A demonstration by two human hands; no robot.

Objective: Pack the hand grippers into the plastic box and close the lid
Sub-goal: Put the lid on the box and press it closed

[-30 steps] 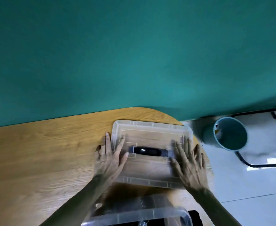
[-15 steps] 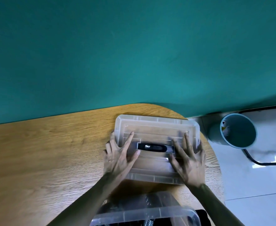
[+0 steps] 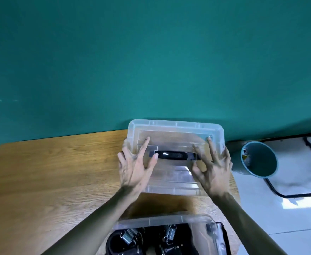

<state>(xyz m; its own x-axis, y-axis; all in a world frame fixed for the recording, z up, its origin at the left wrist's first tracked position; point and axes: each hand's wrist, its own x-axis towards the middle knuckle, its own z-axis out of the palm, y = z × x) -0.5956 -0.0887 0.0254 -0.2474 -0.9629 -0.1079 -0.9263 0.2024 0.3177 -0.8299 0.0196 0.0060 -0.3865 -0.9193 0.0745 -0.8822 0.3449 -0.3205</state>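
Note:
A clear plastic lid (image 3: 175, 129) with a black handle (image 3: 171, 155) is held up above the wooden table (image 3: 49, 172), its far edge raised against the green wall. My left hand (image 3: 134, 168) grips its left side and my right hand (image 3: 212, 170) grips its right side, fingers spread on top. The clear plastic box (image 3: 162, 220) stands at the near edge of the table, below the lid. Inside it lie black hand grippers (image 3: 151, 240) with metal coil springs.
A teal cylindrical bin (image 3: 259, 159) stands on the pale floor just right of the table. A black-framed white object (image 3: 307, 172) lies beyond it. A green wall (image 3: 151, 61) backs the table.
Both hands have taken hold of the lid and raised it off the table. The box with the hand grippers has come further into view at the bottom.

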